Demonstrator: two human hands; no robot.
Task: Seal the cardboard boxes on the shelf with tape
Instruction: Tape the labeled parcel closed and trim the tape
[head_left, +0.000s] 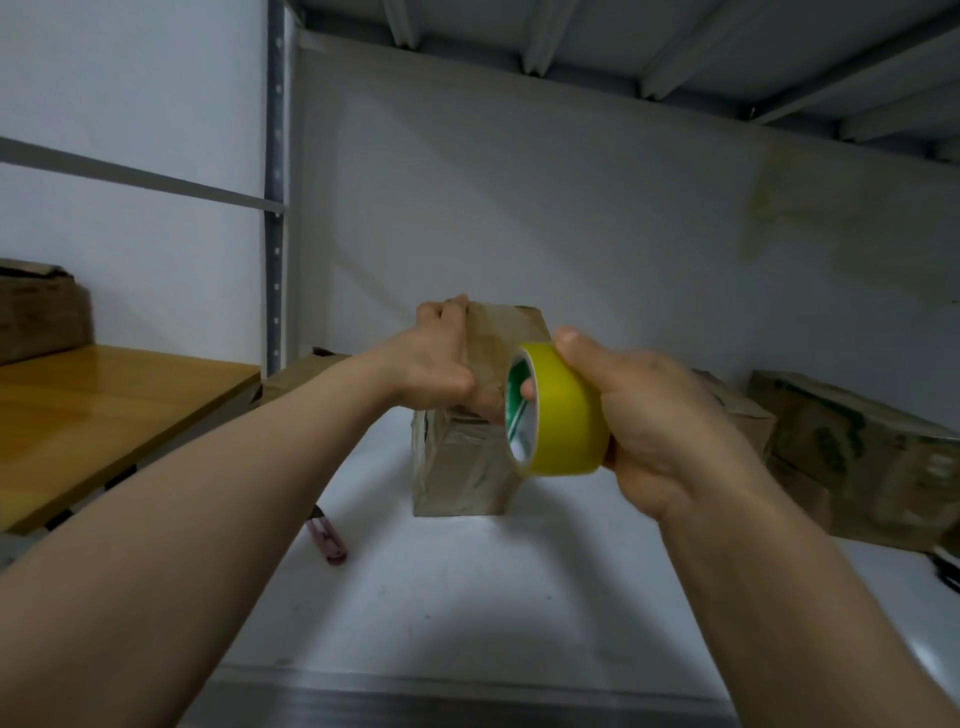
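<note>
- The small box (457, 473) stands upright on the white shelf (467, 597), straight ahead of both hands and about mid-shelf. Its long axis runs up and down.
- The left hand (441, 364) grips the top of the box from the left, with the fingers curled over the far upper edge.
- The right hand (639, 415) is wrapped round the yellow tape roll (563, 410), thumb on top. The roll is on edge and its hole faces left toward the box.
- Key relation: the roll sits at the near right of the box top, just beside the left hand. In this view it overlaps the box, so I cannot tell whether it touches the box or whether a strip is already stuck down.
- The next pull probably has to follow the box's upright axis, over the top and down a side, while the left hand steadies the box.
- Larger boxes (857, 457) lie to the right, well apart from the hands.
- A pink cutter (328, 540) lies on the shelf, near and left of the box.
</note>
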